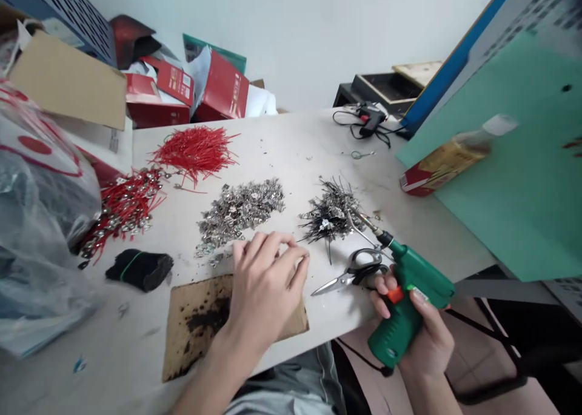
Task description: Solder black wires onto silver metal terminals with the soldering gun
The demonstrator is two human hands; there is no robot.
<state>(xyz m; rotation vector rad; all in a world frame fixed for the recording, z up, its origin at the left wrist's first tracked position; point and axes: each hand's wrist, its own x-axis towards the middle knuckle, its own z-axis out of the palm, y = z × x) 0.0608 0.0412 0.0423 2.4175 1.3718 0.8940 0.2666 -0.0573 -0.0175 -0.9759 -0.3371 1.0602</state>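
Note:
My right hand (425, 333) is wrapped round the green soldering gun (416, 294), fingers at its orange trigger. The gun's metal tip points up and left, by a pile of black wires with metal terminals (334, 212). My left hand (268, 275) hangs over a scorched piece of cardboard (195, 312), thumb and fingers pinched together; what is between them, if anything, is too small to make out. Scissors (350, 275) with black handles lie between my hands. Beyond my left hand is a heap of loose metal terminals (240, 209).
Red wires (195, 151) and red wires with terminals (131, 203) lie at left, near a banded black wire bundle (140, 269) and a plastic bag (40, 221). Red boxes (222, 88) line the back. A bottle (450, 160) leans at right near a corded black tool (373, 121).

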